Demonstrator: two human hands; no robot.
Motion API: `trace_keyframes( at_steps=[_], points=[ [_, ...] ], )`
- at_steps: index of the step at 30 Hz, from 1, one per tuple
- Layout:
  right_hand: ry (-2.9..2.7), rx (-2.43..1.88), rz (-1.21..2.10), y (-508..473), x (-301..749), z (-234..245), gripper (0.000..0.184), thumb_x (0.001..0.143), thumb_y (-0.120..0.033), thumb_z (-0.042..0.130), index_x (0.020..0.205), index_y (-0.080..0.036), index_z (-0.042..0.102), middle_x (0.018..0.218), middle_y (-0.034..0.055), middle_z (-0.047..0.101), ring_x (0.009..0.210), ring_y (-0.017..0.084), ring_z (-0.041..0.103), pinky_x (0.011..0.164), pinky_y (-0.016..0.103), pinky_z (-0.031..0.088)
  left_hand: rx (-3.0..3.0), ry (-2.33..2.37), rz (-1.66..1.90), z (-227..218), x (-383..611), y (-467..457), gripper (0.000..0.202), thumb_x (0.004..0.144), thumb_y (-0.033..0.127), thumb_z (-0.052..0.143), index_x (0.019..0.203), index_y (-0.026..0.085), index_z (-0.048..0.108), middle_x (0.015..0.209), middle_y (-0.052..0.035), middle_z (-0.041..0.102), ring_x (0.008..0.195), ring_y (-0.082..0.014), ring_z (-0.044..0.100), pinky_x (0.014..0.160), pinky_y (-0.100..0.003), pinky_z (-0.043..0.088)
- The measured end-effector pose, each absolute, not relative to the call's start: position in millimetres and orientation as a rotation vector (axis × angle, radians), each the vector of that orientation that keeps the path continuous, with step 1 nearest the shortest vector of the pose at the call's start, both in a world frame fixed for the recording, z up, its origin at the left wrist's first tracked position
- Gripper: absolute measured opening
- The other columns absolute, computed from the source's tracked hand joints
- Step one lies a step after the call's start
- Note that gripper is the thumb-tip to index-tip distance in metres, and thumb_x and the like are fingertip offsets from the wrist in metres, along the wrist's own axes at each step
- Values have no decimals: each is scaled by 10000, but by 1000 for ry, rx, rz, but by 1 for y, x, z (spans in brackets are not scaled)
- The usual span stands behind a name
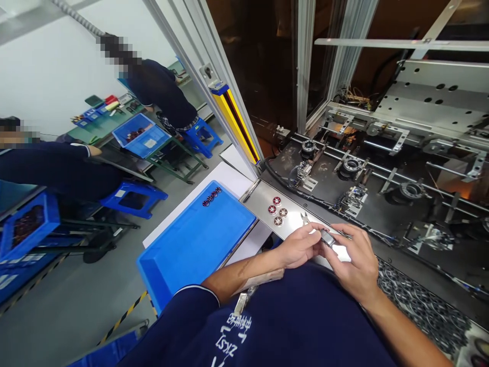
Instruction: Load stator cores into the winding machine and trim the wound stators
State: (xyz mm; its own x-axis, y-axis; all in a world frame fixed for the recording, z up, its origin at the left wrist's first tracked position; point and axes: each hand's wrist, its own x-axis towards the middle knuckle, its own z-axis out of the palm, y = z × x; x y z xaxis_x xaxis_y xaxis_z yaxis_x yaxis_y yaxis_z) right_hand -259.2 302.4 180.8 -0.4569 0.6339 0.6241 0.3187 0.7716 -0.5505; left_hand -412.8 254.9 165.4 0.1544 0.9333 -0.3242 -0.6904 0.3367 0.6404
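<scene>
A blue tray [198,244] lies at the left, with a short row of dark red discs [212,197] near its far edge. Just right of it, 4 round parts [277,209] sit on the steel plate [263,198], with small cutters [305,218] beside them. The left hand [300,245] and right hand [353,261] meet over the plate's near end, the fingertips of both pinching 1 small grey part [327,238] between them. Its long axis seems to run hand to hand, slightly tilted. Fingers cover both ends, so its shape is unclear.
</scene>
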Motion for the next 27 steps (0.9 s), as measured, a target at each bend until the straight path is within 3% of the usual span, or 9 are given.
trace_keyframes(
  at_steps=[4, 8, 11, 14, 18, 23, 27],
  points=[
    [-2063, -704, 460, 303, -259, 186, 334, 876, -130, 697, 1144, -312, 617, 1136, 96, 674, 1009, 309, 663, 843, 541, 553, 432, 785, 1214, 168, -415, 260, 626, 618, 525, 934, 1045, 191, 622, 750, 15, 714, 627, -98, 663, 670, -227, 504],
    [-2056, -733, 533, 305, -255, 192, 237, 889, -182, 706, 1091, -293, 649, 1160, 107, 680, 1014, 297, 670, 806, 497, 577, 459, 770, 1145, 169, -419, 263, 600, 656, 546, 906, 1036, 189, 607, 789, -27, 754, 665, -151, 722, 662, -263, 556],
    [-2080, -764, 879, 313, -244, 195, 142, 950, -285, 650, 1074, -292, 719, 1283, 95, 675, 1125, 288, 680, 871, 456, 601, 474, 742, 1104, 169, -422, 265, 616, 658, 568, 896, 1041, 193, 593, 816, -41, 766, 709, -186, 758, 672, -284, 581],
    [-2079, -754, 1374, 327, -231, 198, 246, 1013, -373, 555, 1067, -310, 786, 1408, 71, 633, 1275, 290, 629, 1037, 450, 560, 516, 712, 1068, 171, -425, 266, 617, 651, 549, 906, 1041, 177, 607, 781, -42, 763, 700, -202, 772, 675, -290, 598],
    [-2080, -667, 1772, 343, -223, 205, 281, 998, -437, 572, 1042, -298, 812, 1471, 79, 583, 1362, 322, 556, 1122, 497, 489, 579, 668, 1006, 176, -430, 269, 531, 661, 443, 929, 998, 143, 649, 801, -61, 770, 733, -203, 780, 699, -293, 620],
    [-2221, -522, 1939, 338, -226, 214, 333, 1022, -421, 511, 946, -240, 780, 1342, 94, 658, 1331, 320, 569, 1118, 521, 472, 643, 565, 878, 181, -436, 271, 506, 668, 435, 923, 998, 142, 675, 832, -56, 772, 754, -177, 777, 726, -266, 610],
    [-2312, -407, 1912, 345, -228, 221, 340, 1038, -407, 473, 977, -240, 763, 1276, 94, 688, 1321, 304, 579, 1099, 496, 500, 652, 622, 845, 179, -437, 272, 651, 616, 524, 929, 1085, 148, 676, 848, -80, 771, 754, -220, 777, 712, -310, 608]
  ],
)
